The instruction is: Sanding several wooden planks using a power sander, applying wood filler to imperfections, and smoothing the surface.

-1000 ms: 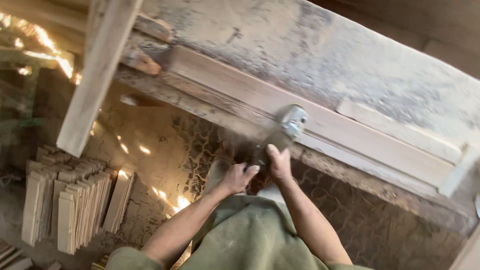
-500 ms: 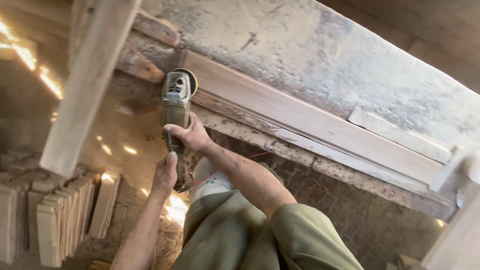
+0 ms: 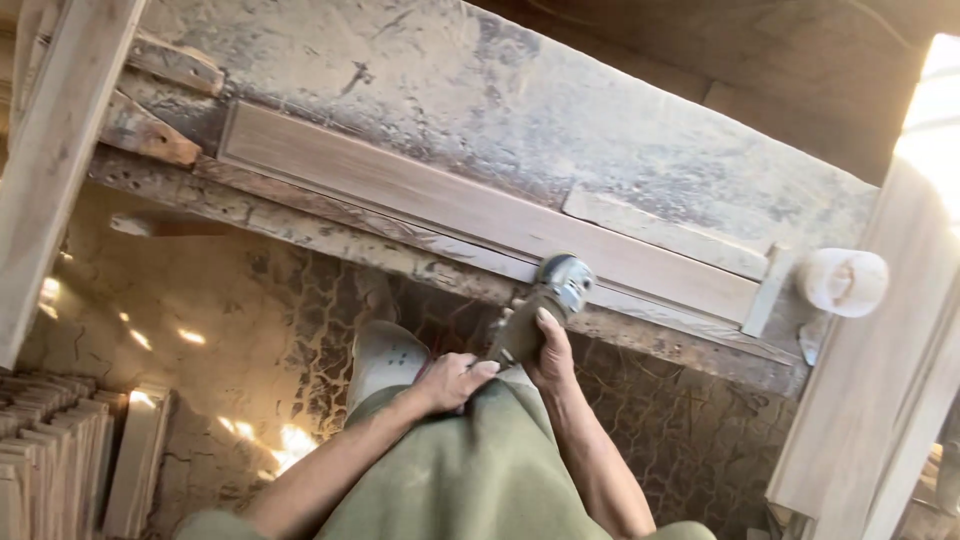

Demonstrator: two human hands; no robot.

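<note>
**Sanding the board, right of middle**

Both hands grip the grinder (image 3: 540, 310): the right hand (image 3: 550, 350) closed round its body just behind the head, the left hand (image 3: 455, 380) wrapped on the rear handle. The disc meets the near edge of the long board (image 3: 420, 195) on the dusty bench (image 3: 560, 120), though blur hides the exact contact. Judged step: a sanding pass. Next calls for steady, level pressure along the edge, stopping short of the stop block (image 3: 765, 290).

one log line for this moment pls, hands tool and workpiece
right hand: grips angle grinder body | left hand: on its rear handle | disc end: on long wooden plank | plank: lying on dusty workbench
</note>
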